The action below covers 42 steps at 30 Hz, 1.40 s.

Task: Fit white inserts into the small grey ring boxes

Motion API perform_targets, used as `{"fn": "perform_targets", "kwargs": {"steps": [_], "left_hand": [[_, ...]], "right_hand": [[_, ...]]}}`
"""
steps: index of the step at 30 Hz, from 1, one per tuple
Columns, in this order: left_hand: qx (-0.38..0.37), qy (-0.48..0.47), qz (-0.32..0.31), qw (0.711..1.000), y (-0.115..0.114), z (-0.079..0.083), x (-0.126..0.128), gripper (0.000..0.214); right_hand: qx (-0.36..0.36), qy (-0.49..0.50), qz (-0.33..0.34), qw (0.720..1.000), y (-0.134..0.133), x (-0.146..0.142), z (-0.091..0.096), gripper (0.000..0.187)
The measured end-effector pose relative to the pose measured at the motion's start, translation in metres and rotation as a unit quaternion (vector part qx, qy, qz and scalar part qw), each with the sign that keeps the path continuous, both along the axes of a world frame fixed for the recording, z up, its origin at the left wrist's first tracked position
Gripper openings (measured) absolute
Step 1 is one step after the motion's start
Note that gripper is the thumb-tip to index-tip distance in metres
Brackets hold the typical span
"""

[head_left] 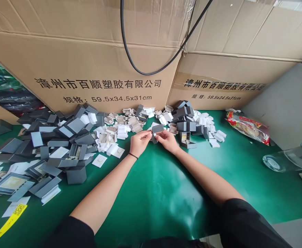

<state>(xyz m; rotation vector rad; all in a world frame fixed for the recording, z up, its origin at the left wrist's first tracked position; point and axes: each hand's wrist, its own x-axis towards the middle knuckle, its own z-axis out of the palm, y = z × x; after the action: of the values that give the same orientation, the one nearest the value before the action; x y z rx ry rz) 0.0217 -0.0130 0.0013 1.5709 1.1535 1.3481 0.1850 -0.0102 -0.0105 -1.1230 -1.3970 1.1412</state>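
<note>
My left hand and my right hand meet over the green table, both closed on one small grey box held between their fingertips. The box's lid looks partly raised, with something small and pale at the right fingers. A thin black band circles my left wrist. Just behind the hands lie several cream inserts and white cards. An open grey box sits right of my right hand.
A large heap of grey boxes and lids covers the table's left side. Smaller grey boxes pile at the back centre. Cardboard cartons wall the rear. A snack packet and clear bottle lie right. A black cable hangs down.
</note>
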Motion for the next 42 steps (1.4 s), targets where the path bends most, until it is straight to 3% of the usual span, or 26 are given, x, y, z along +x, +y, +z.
{"fn": "perform_targets", "kwargs": {"steps": [8, 15, 21, 25, 29, 34, 42], "left_hand": [[0.027, 0.001, -0.022, 0.999, -0.003, -0.003, 0.005, 0.028], [-0.011, 0.015, -0.036, 0.999, -0.001, 0.001, 0.011, 0.053], [-0.014, 0.095, -0.106, 0.990, -0.001, 0.005, 0.011, 0.057], [0.070, 0.113, -0.110, 0.985, 0.000, 0.002, 0.009, 0.048], [0.207, 0.197, -0.101, 0.953, 0.003, 0.000, 0.008, 0.036], [0.302, 0.217, -0.112, 0.921, 0.004, -0.002, 0.005, 0.047], [0.309, 0.219, -0.108, 0.919, -0.012, 0.003, 0.004, 0.054]], "right_hand": [[-0.002, 0.031, 0.004, 1.000, -0.004, 0.004, 0.004, 0.033], [-0.011, 0.035, -0.010, 0.999, -0.002, 0.001, 0.002, 0.032], [0.065, -0.062, -0.093, 0.992, -0.004, 0.001, 0.010, 0.017], [0.048, -0.059, -0.138, 0.987, -0.008, -0.001, 0.012, 0.019], [0.010, 0.016, -0.088, 0.996, -0.007, 0.004, 0.012, 0.020], [-0.016, 0.040, -0.012, 0.999, -0.005, 0.012, 0.017, 0.022], [-0.052, 0.076, 0.024, 0.995, -0.018, -0.002, 0.020, 0.026]]}}
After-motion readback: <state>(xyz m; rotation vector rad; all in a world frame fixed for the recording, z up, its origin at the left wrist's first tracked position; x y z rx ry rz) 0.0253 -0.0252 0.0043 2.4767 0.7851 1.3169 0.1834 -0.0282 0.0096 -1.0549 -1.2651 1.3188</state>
